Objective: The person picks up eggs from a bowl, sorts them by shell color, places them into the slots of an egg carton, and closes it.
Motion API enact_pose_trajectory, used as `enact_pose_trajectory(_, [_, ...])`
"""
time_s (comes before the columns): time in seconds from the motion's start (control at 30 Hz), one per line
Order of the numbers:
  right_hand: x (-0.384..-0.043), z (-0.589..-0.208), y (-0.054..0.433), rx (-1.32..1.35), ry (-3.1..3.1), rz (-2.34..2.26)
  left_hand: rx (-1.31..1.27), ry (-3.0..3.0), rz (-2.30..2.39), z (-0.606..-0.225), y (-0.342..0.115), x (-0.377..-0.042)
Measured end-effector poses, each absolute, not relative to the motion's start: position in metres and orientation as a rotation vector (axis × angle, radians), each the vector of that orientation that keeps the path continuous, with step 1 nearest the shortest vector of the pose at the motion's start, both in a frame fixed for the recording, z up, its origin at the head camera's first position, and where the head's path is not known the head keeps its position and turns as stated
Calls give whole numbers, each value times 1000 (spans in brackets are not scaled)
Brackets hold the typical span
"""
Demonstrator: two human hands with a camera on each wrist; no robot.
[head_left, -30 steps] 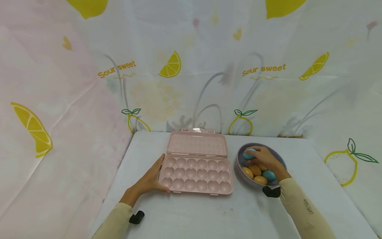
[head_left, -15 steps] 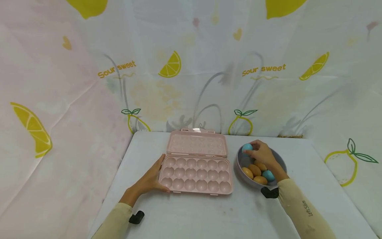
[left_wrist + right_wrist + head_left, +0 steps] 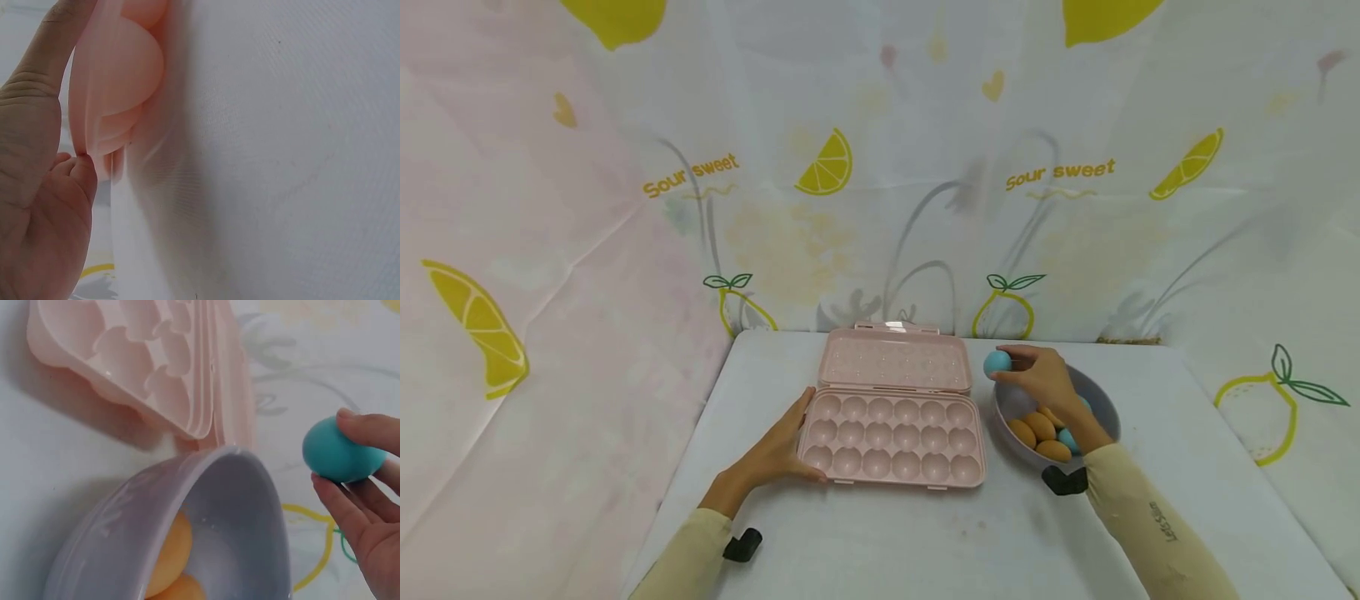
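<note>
A pink egg carton (image 3: pixel 891 433) lies opened out, its lid (image 3: pixel 895 360) folded back toward the wall and its rows of cups bare. My left hand (image 3: pixel 778 446) holds the carton's left end, thumb at the near corner and fingers along the side. In the left wrist view, fingertips (image 3: pixel 84 172) meet the carton's rim. My right hand (image 3: pixel 1039 379) pinches a blue egg (image 3: pixel 344 450) between thumb and fingers, above the far left rim of a grey bowl (image 3: pixel 1101 392). Several orange eggs (image 3: pixel 1040 427) and other blue eggs (image 3: pixel 1070 440) lie in the bowl, partly hidden by the right hand and wrist.
The bowl stands just right of the carton on a white-covered table (image 3: pixel 887 542). Behind the table hangs a pale cloth (image 3: pixel 910 242) printed with lemons, and it also closes off both sides.
My right hand has lifted the blue egg out of the bowl and carried it left to the rim, toward the carton. The left hand and carton stay in place.
</note>
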State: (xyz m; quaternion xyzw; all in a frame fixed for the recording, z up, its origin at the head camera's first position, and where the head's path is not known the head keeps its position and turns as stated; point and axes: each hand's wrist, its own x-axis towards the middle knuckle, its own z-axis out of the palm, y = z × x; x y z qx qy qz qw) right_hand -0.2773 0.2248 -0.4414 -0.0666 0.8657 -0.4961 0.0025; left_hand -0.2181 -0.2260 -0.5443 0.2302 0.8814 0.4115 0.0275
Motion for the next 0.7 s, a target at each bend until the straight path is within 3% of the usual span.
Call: enact_pose_trajectory(0.7, [-286, -438, 137, -482, 2573, -1701, 737, 2710, 1255, -543, -227, -218])
